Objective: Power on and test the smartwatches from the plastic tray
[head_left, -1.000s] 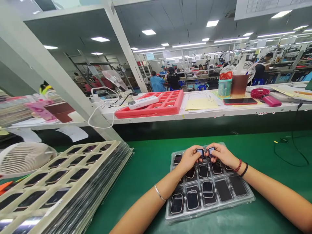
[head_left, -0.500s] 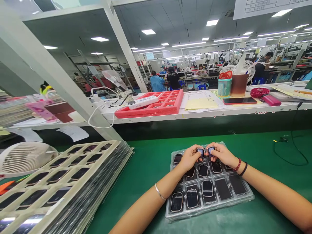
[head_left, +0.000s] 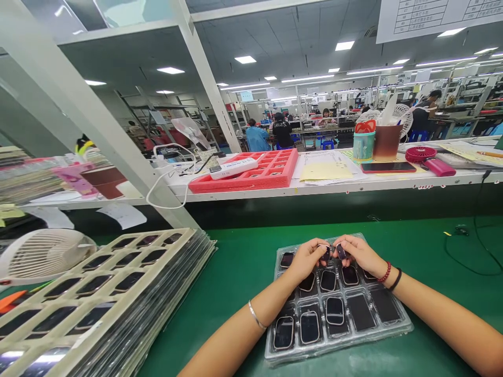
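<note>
My left hand (head_left: 310,257) is closed on a smartwatch (head_left: 326,253) without a strap, its dark screen partly covered by my fingers. Close beside it, my right hand (head_left: 356,252) pinches a second smartwatch (head_left: 341,252), which is tilted. Both hands are above the far rows of a clear plastic tray (head_left: 338,343) lying on the green mat. Several strapless watches with dark faces, such as one watch (head_left: 310,327) in the near row, rest in its pockets. Two pockets at the near right show only a dark lining (head_left: 360,312). My wrists and hands hide part of the far rows.
To the left rises a stack of trays (head_left: 137,301), the top one holding several dark-screened watches. A white fan (head_left: 43,256) lies behind it. The raised shelf bears a red foam tray (head_left: 275,175), papers, a phone (head_left: 388,167) and a teal cup (head_left: 363,146). A cable (head_left: 467,269) lies at right.
Both watches have turned in my fingers; the screens, lit half a second ago, now look dark. My hands stay over the same part of the tray. The camera view has shifted slightly.
</note>
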### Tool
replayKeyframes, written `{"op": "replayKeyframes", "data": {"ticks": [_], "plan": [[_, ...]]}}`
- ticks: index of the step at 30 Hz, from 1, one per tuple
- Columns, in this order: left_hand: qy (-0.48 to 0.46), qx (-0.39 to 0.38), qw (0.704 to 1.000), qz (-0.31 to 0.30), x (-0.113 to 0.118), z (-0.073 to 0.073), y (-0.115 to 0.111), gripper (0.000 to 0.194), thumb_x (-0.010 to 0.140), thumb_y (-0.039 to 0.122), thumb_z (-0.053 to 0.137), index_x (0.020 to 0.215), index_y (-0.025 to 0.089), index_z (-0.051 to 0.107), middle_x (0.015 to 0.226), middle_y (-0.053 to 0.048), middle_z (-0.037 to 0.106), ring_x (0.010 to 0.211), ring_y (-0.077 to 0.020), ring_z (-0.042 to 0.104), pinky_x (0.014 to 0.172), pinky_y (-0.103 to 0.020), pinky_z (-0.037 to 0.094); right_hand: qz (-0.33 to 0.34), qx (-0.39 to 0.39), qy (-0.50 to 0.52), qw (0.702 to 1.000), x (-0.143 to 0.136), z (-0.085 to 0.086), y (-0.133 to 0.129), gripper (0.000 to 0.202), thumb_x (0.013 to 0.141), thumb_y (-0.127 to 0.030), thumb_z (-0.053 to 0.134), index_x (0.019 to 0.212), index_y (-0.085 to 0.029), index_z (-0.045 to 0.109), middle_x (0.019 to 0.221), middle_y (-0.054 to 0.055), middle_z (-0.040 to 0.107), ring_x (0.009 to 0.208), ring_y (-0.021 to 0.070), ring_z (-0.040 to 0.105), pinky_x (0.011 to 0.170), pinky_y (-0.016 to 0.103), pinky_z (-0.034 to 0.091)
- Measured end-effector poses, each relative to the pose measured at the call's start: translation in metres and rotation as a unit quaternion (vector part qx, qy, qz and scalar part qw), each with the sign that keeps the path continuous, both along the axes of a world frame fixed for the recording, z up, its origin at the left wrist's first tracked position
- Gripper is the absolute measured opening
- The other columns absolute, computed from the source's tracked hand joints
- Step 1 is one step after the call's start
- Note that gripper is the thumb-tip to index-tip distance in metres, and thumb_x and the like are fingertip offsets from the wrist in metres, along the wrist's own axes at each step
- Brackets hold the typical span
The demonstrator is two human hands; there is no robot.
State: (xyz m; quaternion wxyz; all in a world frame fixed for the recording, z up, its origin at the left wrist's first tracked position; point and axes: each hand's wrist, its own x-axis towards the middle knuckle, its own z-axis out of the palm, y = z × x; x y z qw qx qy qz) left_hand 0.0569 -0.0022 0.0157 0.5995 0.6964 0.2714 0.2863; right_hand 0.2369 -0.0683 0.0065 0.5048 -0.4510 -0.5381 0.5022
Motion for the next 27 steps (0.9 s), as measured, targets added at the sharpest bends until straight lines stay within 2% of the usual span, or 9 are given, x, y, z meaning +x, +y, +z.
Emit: {"op": "replayKeyframes", "data": {"ticks": [3, 7, 10, 18, 27], "plan": [[-0.01, -0.001, 1.0, -0.002, 0.0, -0.002, 0.001, 0.021, 0.08, 0.027, 0.053, 0.095, 0.014, 0.057, 0.082, -0.003, 0.064, 0.058, -0.0102, 0.058, 0.053, -0.021, 0.041, 0.002, 0.01, -0.023, 1.0, 0.0, 0.0, -0.001, 0.019, 0.081, -0.03, 0.053, 0.095, -0.016, 0.054, 0.076, 0.001, 0.063, 0.047, 0.007, 0.052, 0.045, 0.02, 0.044], [-0.037, 0.011, 0.999, 0.007, 0.002, -0.007, 0.002, 0.036, 0.068, 0.008, 0.056, 0.103, 0.016, 0.054, 0.089, -0.004, 0.064, 0.079, -0.014, 0.061, 0.072, -0.026, 0.046, 0.009, 0.013, -0.025, 1.0, -0.001, 0.001, -0.002, 0.039, 0.068, -0.011, 0.052, 0.107, -0.019, 0.05, 0.091, 0.002, 0.062, 0.06, 0.0084, 0.055, 0.05, 0.02, 0.045], [-0.029, 0.033, 0.999, 0.019, 0.003, -0.009, 0.003, 0.04, 0.065, 0.004, 0.055, 0.103, 0.016, 0.053, 0.093, -0.005, 0.063, 0.087, -0.0158, 0.059, 0.078, -0.028, 0.046, 0.017, 0.01, -0.018, 1.0, -0.001, 0.001, -0.003, 0.044, 0.066, -0.01, 0.048, 0.109, -0.019, 0.049, 0.095, 0.003, 0.061, 0.064, 0.0094, 0.057, 0.053, 0.021, 0.046], [-0.025, 0.045, 0.999, 0.017, 0.003, -0.01, 0.004, 0.039, 0.064, 0.002, 0.054, 0.101, 0.015, 0.054, 0.091, -0.004, 0.062, 0.083, -0.0145, 0.058, 0.075, -0.026, 0.045, 0.023, 0.02, -0.014, 0.999, -0.001, 0.002, -0.003, 0.042, 0.065, -0.01, 0.048, 0.106, -0.02, 0.051, 0.097, 0.004, 0.061, 0.067, 0.0112, 0.058, 0.055, 0.023, 0.047], [-0.046, 0.024, 0.998, 0.021, 0.002, -0.006, 0.0, 0.031, 0.069, 0.008, 0.057, 0.099, 0.015, 0.054, 0.087, -0.004, 0.062, 0.08, -0.0144, 0.058, 0.073, -0.026, 0.045, 0.038, 0.015, -0.01, 0.999, -0.001, 0.008, -0.005, 0.039, 0.068, -0.011, 0.049, 0.106, -0.019, 0.051, 0.098, 0.005, 0.062, 0.07, 0.0118, 0.059, 0.058, 0.024, 0.048]]}}
